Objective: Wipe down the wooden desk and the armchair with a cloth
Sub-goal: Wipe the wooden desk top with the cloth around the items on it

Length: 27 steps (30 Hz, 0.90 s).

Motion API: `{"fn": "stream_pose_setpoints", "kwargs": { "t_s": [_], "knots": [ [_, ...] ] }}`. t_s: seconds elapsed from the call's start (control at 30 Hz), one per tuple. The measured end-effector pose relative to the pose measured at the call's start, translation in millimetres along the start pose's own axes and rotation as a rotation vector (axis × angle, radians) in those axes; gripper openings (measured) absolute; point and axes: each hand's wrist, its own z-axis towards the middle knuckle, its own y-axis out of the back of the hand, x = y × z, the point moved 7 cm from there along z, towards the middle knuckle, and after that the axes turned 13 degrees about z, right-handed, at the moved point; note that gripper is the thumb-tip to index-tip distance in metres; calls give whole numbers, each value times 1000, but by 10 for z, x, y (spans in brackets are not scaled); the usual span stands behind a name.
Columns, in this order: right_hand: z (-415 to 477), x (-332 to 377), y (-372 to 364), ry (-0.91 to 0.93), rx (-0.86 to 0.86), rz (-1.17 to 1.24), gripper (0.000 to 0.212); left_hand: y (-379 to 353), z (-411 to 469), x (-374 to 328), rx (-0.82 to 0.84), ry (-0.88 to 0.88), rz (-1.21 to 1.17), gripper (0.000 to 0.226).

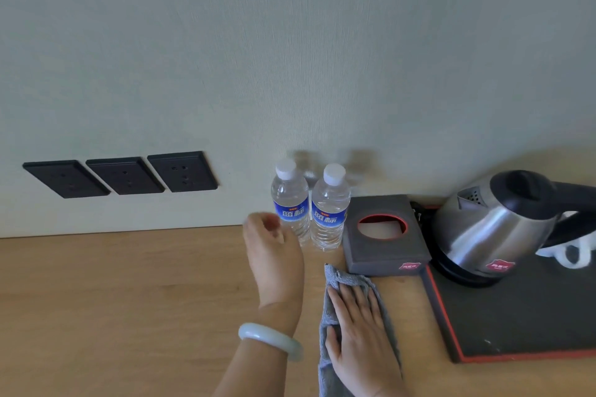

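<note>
A grey cloth lies on the wooden desk, just in front of a dark tissue box. My right hand presses flat on the cloth with straight fingers. My left hand, a pale bangle on its wrist, hovers beside the left one of two water bottles; its fingers are loosely curled and hold nothing, and whether they touch the bottle is unclear. The armchair is out of view.
A second water bottle stands against the wall. To the right are the dark tissue box, a black tray with a red edge, a steel kettle and white cups. Three black sockets sit on the wall.
</note>
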Motion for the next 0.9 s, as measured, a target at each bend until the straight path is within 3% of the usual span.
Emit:
{"fn": "stream_pose_setpoints", "kwargs": {
  "t_s": [0.1,0.2,0.5,0.7,0.8,0.9],
  "knots": [
    [16,10,20,18,-51,14,60,-524,-168,330,421,156,210,15],
    [51,-10,9,26,-89,22,61,-854,-234,410,628,161,317,14],
    [94,-65,-55,48,-123,29,59,-1165,-177,295,651,-37,449,30],
    [85,-45,-42,39,-106,0,57,-1311,-180,237,670,-110,416,25],
    [58,-24,-34,28,-85,-13,56,-1242,-211,283,691,-113,362,24],
    [46,-10,-26,-18,-6,-11,58,-883,-348,434,650,-250,403,26]
  ]
}}
